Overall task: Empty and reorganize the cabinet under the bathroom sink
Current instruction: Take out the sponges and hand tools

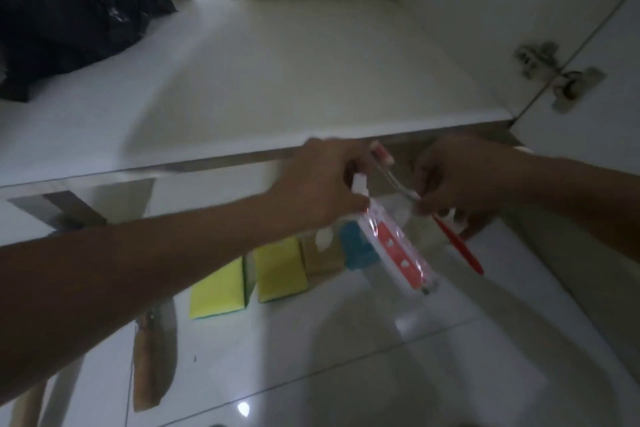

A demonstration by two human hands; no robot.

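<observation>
I am crouched in a home bathroom, looking into a low white cabinet (311,73) with its door swung open on a metal hinge (554,74). The floor (346,374) below is glossy white tile with thin grout lines. On it stand small yellow boxes (249,274), and I have a toothbrush (450,225) here.

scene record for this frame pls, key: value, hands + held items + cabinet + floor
left hand: grips toothpaste tube
right hand: pinches red toothbrush, head up
cabinet shelf: black bag at back left
floor: two yellow boxes, brown box, blue item below the hands
door hinge: right side
</observation>
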